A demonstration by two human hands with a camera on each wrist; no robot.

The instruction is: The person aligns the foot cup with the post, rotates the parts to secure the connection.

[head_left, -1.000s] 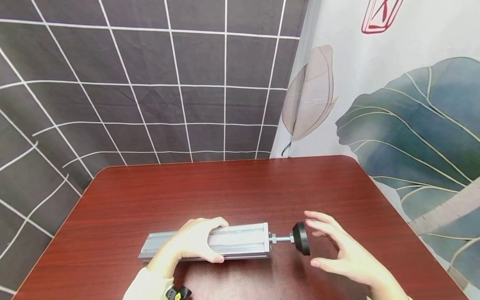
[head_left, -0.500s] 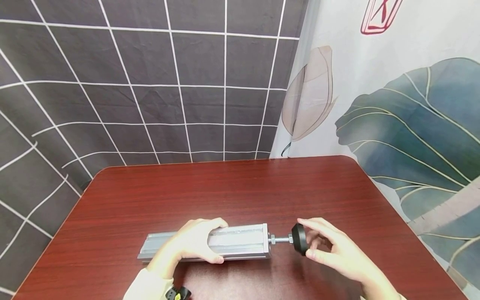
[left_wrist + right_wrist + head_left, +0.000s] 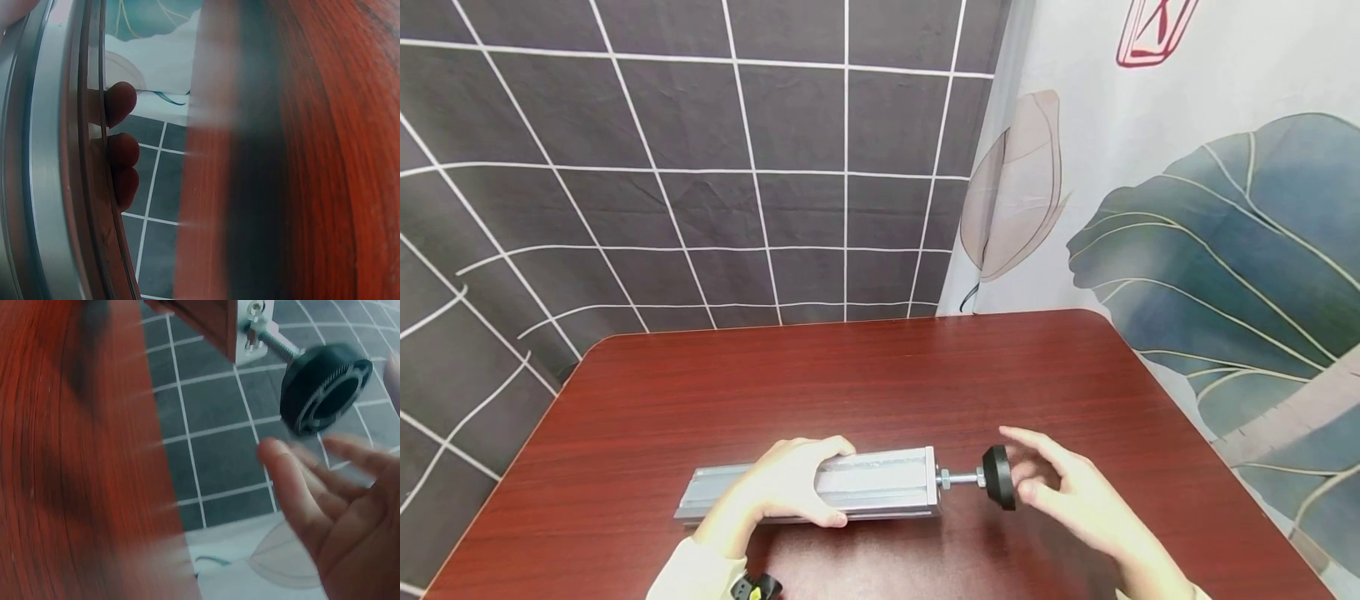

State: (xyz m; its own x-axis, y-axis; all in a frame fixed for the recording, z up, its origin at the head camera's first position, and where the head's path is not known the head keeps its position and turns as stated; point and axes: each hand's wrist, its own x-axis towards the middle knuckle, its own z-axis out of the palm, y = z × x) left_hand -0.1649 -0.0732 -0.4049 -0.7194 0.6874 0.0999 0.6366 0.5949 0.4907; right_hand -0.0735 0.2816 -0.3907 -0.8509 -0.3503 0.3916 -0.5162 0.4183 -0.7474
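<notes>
In the head view my left hand grips a silver aluminium profile across its middle, thumb on the near side. The left wrist view has its fingertips curled against the far side of the bar, with background showing between bar and tabletop. From the bar's right end a threaded rod with nuts carries a black round levelling foot. My right hand is just right of this foot, fingers loosely bent. In the right wrist view, thumb and fingers are apart from the foot's hollow underside.
A reddish-brown wooden table with rounded far corners lies under both hands. Behind it hangs a dark grey curtain with white grid lines. On the right is a white curtain printed with leaves.
My right hand came left to the black foot, its fingertips at the rim half a second ago; now the thumb and fingers have come off it. The left hand and profile stay almost still.
</notes>
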